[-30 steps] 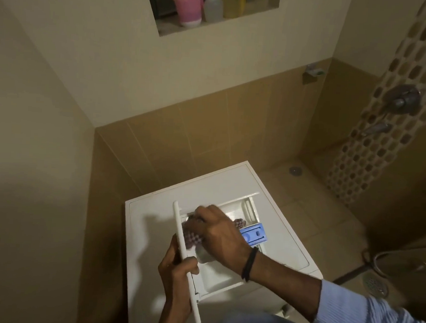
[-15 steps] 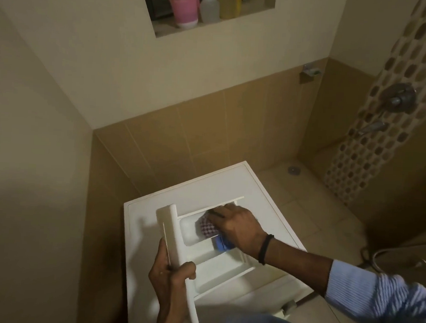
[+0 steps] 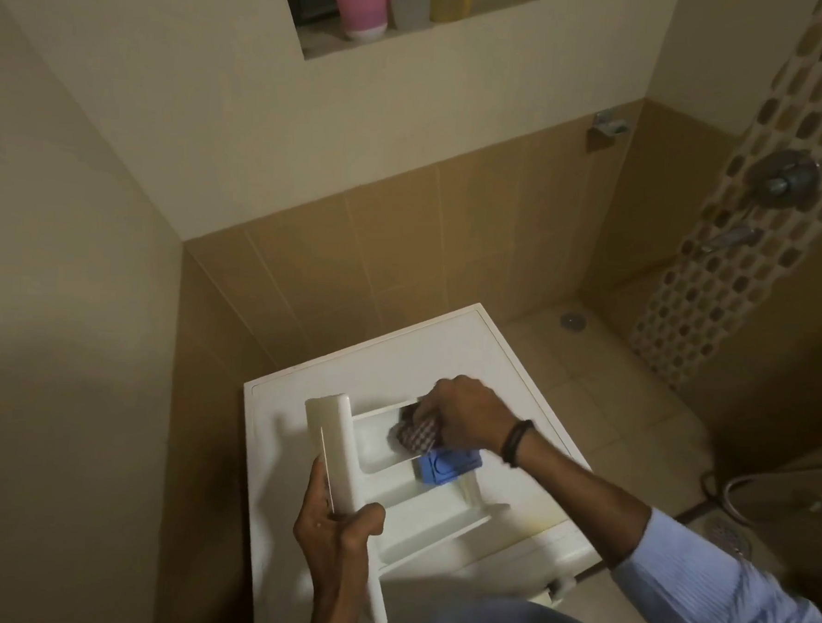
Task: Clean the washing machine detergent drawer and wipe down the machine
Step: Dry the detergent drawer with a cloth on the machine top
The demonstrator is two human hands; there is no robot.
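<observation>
The detergent drawer (image 3: pixel 417 499) was out of its slot and held over the white top of the washing machine (image 3: pixel 445 352), low in the middle of the frame. The left hand (image 3: pixel 337 542) had its fingers wrapped round the lower half of the front panel, thumb across the inner face. The right hand (image 3: pixel 465 420) had its fingers bunched on a checked cloth (image 3: pixel 416 434), pressing it into the compartment along the drawer's upper edge.

The front panel ran from upper left down toward the bottom of the frame. The drawer's body stretched away from it to the right and slightly upward. The blue insert (image 3: pixel 445 467) sat just below the cloth, almost touching it, and the two longer compartments lay below that, toward the left hand. I judged the right hand, the free and nearer one, would have to work the cloth downward in the frame across the dividers.

I could read no brand or writing on drawer or machine. The pink cup (image 3: pixel 360 5) and bottles in the niche at the top showed no legible labels.
</observation>
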